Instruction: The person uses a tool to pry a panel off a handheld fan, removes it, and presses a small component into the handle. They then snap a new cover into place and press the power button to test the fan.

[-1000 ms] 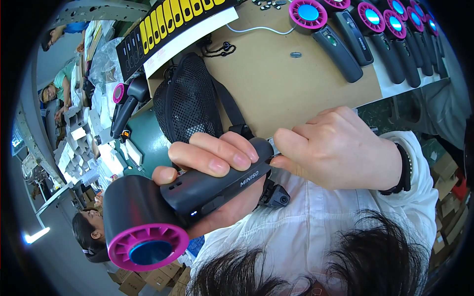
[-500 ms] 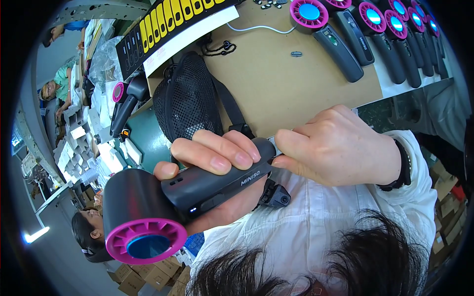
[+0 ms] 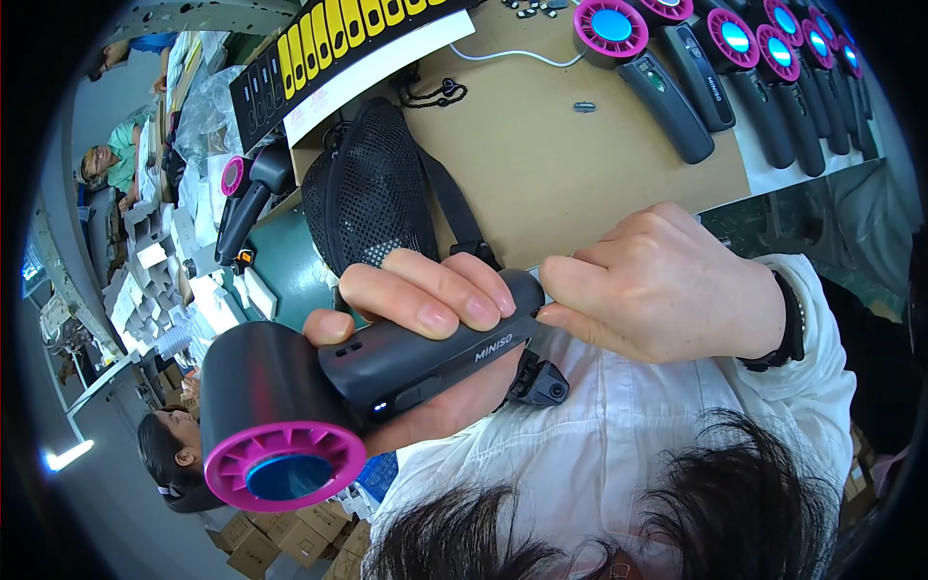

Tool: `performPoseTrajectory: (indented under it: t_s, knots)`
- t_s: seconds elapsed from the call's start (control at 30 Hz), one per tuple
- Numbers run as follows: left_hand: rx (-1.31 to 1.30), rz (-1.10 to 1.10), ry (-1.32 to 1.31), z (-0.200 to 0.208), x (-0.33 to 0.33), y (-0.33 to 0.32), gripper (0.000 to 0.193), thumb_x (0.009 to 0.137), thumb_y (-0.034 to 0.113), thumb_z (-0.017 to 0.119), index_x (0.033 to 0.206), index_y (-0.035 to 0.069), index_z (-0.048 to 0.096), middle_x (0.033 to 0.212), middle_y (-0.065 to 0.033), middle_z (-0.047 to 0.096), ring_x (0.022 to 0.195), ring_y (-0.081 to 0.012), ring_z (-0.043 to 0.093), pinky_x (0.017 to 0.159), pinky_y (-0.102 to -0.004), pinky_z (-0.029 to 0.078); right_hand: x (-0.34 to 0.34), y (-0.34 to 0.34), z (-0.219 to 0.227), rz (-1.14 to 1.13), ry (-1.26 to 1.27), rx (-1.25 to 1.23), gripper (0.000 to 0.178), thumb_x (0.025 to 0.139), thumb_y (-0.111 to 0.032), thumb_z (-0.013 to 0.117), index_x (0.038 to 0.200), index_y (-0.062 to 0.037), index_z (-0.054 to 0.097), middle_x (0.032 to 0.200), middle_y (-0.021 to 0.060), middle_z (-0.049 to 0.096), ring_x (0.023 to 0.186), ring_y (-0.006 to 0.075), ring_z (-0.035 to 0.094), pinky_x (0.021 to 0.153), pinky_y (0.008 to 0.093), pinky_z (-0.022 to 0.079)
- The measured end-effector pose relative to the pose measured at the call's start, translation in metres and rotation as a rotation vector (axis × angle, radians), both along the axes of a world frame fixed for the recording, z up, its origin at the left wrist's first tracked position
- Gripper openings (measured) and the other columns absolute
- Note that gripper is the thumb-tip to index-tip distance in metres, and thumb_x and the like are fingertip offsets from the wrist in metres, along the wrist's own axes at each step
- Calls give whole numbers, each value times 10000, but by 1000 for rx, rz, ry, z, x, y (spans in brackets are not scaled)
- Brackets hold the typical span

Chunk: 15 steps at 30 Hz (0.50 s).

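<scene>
A dark grey handheld fan (image 3: 425,372) with a magenta-rimmed head lies across my left hand (image 3: 425,300), its head toward the lower left. The fingers of that hand wrap round the handle, where small lights glow on the side. My right hand (image 3: 657,290), with a black band at the wrist, is closed against the handle's end. Thumb and forefinger are pressed together there; whatever they pinch is hidden. Just beyond my left hand sits a black mesh pouch (image 3: 372,193) with a strap.
Several similar fans (image 3: 667,106) lie at the table's far right, one beside a white cable (image 3: 512,56). A small grey piece (image 3: 584,106) rests on the brown tabletop (image 3: 522,145). At the far left are a yellow-and-black sheet (image 3: 338,43), another fan (image 3: 246,208) and people.
Both hands keep nearly the same hold on the fan. The surroundings have shifted slightly in the view.
</scene>
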State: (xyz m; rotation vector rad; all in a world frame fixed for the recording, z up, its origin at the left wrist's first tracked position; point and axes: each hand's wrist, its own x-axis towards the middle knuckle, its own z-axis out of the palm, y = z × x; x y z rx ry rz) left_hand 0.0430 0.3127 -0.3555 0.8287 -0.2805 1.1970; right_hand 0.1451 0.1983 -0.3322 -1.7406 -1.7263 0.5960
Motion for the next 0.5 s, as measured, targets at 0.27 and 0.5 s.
performPoseTrajectory:
  t_s: [0.27, 0.5]
  knots:
    - [-29, -5, 8, 4, -2, -2, 700, 805, 584, 482, 1207, 34, 320, 839, -162, 438, 656, -269, 492, 494, -356, 447, -2, 0, -3, -1, 7, 103, 256, 712, -175, 649, 674, -60, 423, 512, 64, 457, 446, 279, 483, 399, 366, 363]
    - [-8, -26, 71, 2, -6, 0, 697, 810, 582, 475, 1210, 32, 322, 841, -158, 437, 663, -266, 489, 477, -353, 443, -2, 0, -5, -8, 25, 131, 252, 710, -172, 648, 672, -68, 422, 503, 53, 452, 433, 270, 477, 385, 358, 353]
